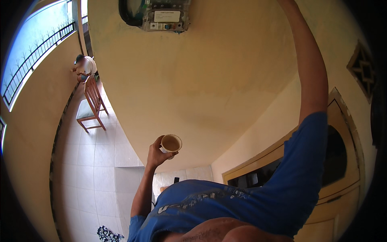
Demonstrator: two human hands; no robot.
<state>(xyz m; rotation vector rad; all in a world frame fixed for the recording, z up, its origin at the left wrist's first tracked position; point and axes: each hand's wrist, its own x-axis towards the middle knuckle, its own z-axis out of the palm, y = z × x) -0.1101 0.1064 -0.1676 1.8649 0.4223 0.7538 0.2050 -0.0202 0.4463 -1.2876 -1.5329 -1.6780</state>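
A small pale cup (172, 144) is gripped in my left hand (156, 155), thumb on the near side and fingers curled round the far side. Its mouth faces up and shows a beige-brown content; whether that is liquid cannot be made out. The cup is held in front of a yellowish wall (193, 88), apart from it as far as I can see. My right arm (313, 76) is raised high beside the wall and runs out of the top edge, so the right hand is hidden from view.
An electric meter box (167, 15) with a dark hose hangs high on the wall. At left stand a wooden chair (92, 103) and a seated person (85, 67) beyond it. A door (342, 157) is at right; patterned cloth (109, 234) lies on the tiled floor (86, 177).
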